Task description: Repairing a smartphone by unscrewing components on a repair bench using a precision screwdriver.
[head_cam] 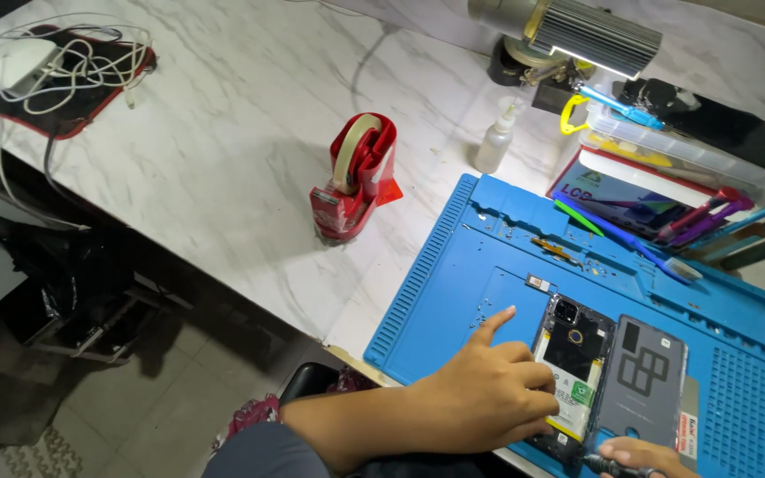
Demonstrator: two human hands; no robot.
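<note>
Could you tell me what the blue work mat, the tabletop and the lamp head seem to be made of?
The blue work mat looks like matte silicone or rubber: moulded ridges and trays, no glare. The tabletop looks like polished marble or a marble-look laminate: grey veins, soft sheen. The lamp head looks like bare metal, probably aluminium: silvery, finned.

A single head-worn camera looked steeply down and to the right across the marble worktop (223, 142). The blue mat (489, 265) lay near, at lower right (its right edge ran out of frame), while the floor showed at lower left and the lamp (577, 35) stood far.
</note>
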